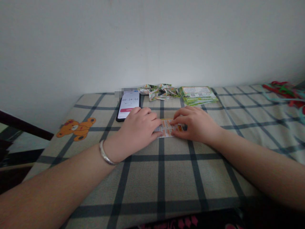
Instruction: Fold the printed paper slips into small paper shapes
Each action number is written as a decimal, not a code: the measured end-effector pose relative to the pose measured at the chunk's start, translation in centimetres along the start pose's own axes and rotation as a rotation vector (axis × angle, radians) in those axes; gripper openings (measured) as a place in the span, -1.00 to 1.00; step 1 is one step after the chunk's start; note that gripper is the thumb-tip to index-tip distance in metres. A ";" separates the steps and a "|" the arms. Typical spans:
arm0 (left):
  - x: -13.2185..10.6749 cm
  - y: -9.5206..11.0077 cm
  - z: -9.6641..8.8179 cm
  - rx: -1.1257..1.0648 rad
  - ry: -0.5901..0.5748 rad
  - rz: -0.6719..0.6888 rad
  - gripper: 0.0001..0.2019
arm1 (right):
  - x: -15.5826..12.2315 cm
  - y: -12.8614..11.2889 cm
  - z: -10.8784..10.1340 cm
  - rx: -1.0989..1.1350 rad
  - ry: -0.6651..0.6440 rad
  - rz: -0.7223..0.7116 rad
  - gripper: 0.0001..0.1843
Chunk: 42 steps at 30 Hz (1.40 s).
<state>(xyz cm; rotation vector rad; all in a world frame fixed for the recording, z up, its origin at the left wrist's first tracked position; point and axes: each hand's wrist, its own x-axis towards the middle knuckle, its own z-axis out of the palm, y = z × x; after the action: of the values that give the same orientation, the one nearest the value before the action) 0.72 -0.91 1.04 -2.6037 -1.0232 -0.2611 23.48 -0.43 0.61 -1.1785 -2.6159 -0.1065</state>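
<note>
A small sheet of printed paper (166, 127) with orange and white patches lies flat on the checked cloth in front of me. My left hand (142, 127) holds its left end, fingers curled and thumb near the lower edge; a silver bangle circles that wrist. At the other end, the fingertips and thumb of my right hand (194, 123) close on the paper. Both ends of the sheet are partly hidden under my fingers. Behind my hands are several folded paper pieces (154, 94) set close together, and a stack of green printed sheets (199, 94).
A phone (129, 103) showing a running-time display lies just beyond my left hand. An orange bear figure (76, 128) is on the cloth (143, 187) at the left. Red and green items (283, 90) sit at the far right. A white wall (152, 41) rises behind the table.
</note>
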 end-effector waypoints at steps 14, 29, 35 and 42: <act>0.0 0.7 0.0 0.060 0.030 0.017 -0.89 | 0.1 -0.7 0.1 -0.061 0.033 -0.018 -0.66; -0.1 0.5 1.0 -0.007 0.088 0.063 -0.84 | 0.1 -0.9 0.6 -0.040 0.044 0.047 -0.65; 0.0 0.0 1.9 -0.226 0.114 0.265 -0.86 | 0.1 -0.4 1.0 0.003 0.095 0.016 -0.62; 0.0 -0.5 1.3 -0.279 0.077 0.324 -0.80 | 0.0 -0.3 1.2 0.005 0.099 0.016 -0.63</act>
<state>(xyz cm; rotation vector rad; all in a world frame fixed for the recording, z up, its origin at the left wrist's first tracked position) 0.44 -0.06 -0.08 -2.9295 -0.5579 -0.4460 22.97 -0.45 -0.57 -1.1611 -2.5193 -0.1510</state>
